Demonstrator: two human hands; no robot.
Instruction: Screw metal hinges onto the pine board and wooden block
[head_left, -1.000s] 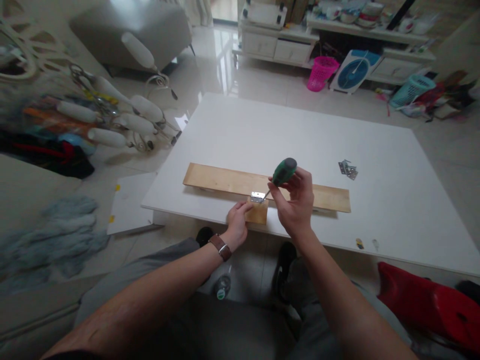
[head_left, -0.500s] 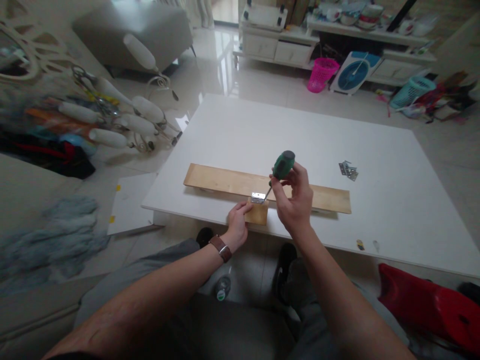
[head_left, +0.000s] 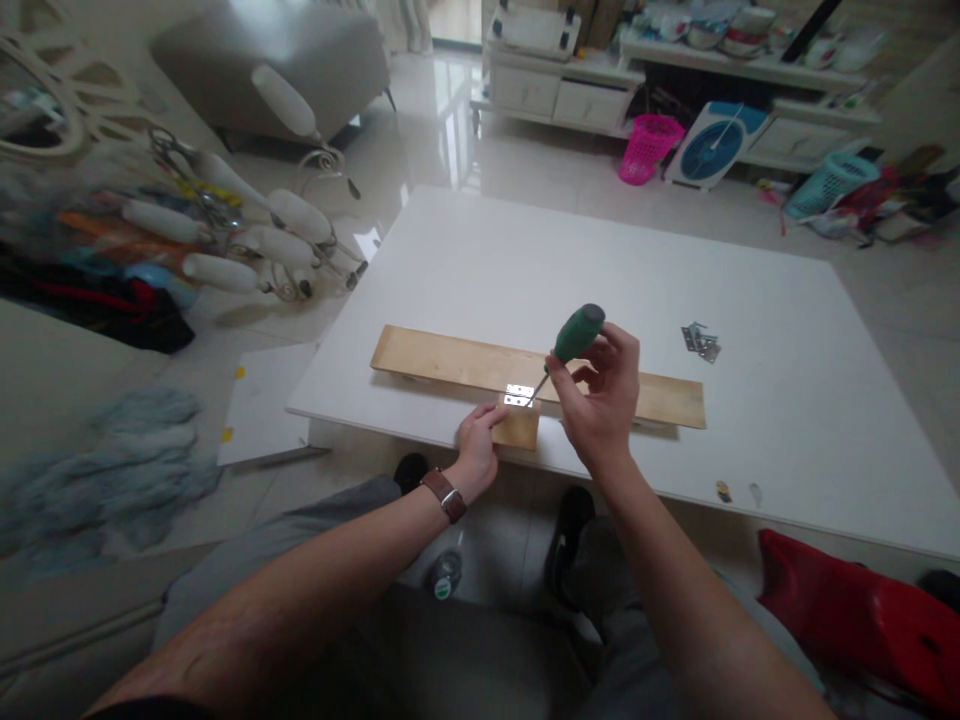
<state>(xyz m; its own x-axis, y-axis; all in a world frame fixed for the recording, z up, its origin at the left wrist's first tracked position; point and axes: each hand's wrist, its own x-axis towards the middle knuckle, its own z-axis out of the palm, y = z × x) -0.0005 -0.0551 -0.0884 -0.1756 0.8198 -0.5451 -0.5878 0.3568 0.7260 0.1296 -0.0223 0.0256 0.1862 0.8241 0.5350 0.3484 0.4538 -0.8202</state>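
My right hand (head_left: 606, 400) grips a green screwdriver (head_left: 579, 332) with a dark end cap. Its shaft slants down to the left, and the tip meets the lower right of a silver hinge (head_left: 519, 396). One leaf of the hinge lies on a small wooden block (head_left: 517, 428), the other reaches toward a long wooden board (head_left: 450, 362). With thumb and fingers my left hand (head_left: 478, 445) pinches the left side of the block at the table's near edge. Whether a screw sits under the tip is too small to tell.
The white table (head_left: 600, 270) carries a pile of hinges and screws (head_left: 701, 342) at the right. Two small items lie near its front edge, one a yellow piece (head_left: 723, 491). A red stool-like object (head_left: 847, 610) stands at lower right, and a bottle (head_left: 445, 574) is on the floor.
My right hand and the screwdriver handle have shifted slightly right, tilting the shaft more. The tip stays at the hinge, whose leaf now shows more fully. My left hand keeps its hold.
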